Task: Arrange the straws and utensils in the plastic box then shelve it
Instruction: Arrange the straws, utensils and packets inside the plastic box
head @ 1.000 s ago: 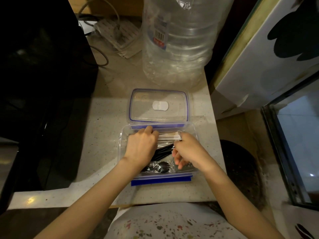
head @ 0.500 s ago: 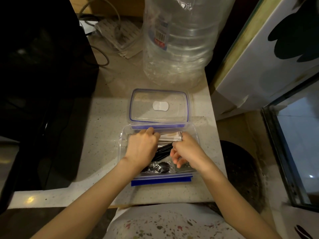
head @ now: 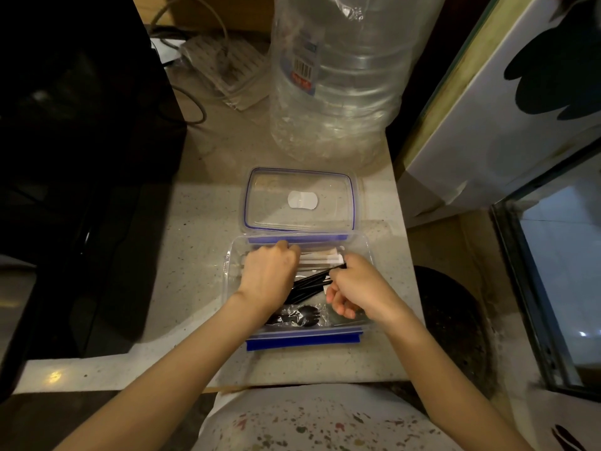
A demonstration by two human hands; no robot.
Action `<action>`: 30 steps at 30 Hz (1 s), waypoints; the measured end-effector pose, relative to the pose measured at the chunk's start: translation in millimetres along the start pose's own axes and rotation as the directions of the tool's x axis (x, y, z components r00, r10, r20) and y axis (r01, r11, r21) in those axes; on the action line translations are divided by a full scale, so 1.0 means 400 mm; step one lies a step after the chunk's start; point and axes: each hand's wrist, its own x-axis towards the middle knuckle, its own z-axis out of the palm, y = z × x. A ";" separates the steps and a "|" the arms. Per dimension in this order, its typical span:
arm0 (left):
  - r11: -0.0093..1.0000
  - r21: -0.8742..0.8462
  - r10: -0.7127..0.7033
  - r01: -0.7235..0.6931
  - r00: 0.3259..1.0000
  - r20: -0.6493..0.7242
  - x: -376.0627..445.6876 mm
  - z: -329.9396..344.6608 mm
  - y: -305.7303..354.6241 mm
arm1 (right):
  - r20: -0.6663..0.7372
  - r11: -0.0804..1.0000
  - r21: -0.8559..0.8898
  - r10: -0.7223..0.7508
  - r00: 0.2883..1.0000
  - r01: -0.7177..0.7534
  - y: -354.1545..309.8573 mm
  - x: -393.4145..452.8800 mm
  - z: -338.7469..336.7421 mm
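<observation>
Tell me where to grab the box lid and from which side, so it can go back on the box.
Grip the lid by its two short ends, reaching down from above. It lies flat on the counter just behind the plastic box; its near long edge butts the box rim, while both ends look free.

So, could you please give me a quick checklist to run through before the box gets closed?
1. Plastic box flat on the counter: ok.
2. Lid off, lying behind the box: ok.
3. Black straws lying flat: not ok, angled, right hand grips them.
4. Wrapped straws along the far wall: ok.
5. Left hand out of the box: not ok.
6. Wrapped fork inside: ok.
</observation>
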 end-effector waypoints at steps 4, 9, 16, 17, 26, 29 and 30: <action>0.997 -0.076 0.022 -0.017 0.998 0.065 -0.001 0.008 -0.008 | 0.027 0.994 -0.102 -0.034 0.999 0.036 0.000 -0.017 -0.002; 0.966 -0.260 0.046 -0.020 0.994 0.095 -0.008 -0.007 -0.005 | -0.051 0.990 -0.089 -0.118 0.992 0.113 0.000 -0.048 -0.047; 0.957 -0.289 0.056 -0.016 0.990 0.129 -0.023 -0.001 0.008 | -0.091 0.793 -0.556 -0.356 0.930 0.249 0.014 -0.063 -0.074; 0.959 -0.284 0.046 -0.010 0.991 0.122 -0.023 0.000 0.010 | -0.066 0.736 -0.628 -0.375 0.925 0.254 0.016 -0.057 -0.065; 0.962 -0.273 0.023 0.017 0.989 0.145 -0.035 -0.001 0.013 | 0.176 0.322 -0.905 -0.316 0.932 0.280 -0.005 -0.039 -0.023; 0.965 -0.260 0.010 0.026 0.991 0.136 -0.032 -0.002 0.015 | 0.175 0.316 -0.910 -0.298 0.939 0.269 -0.007 -0.031 -0.028; 0.964 -0.264 0.015 0.019 0.992 0.127 -0.032 -0.001 0.016 | 0.174 0.312 -0.912 -0.289 0.941 0.265 -0.008 -0.030 -0.030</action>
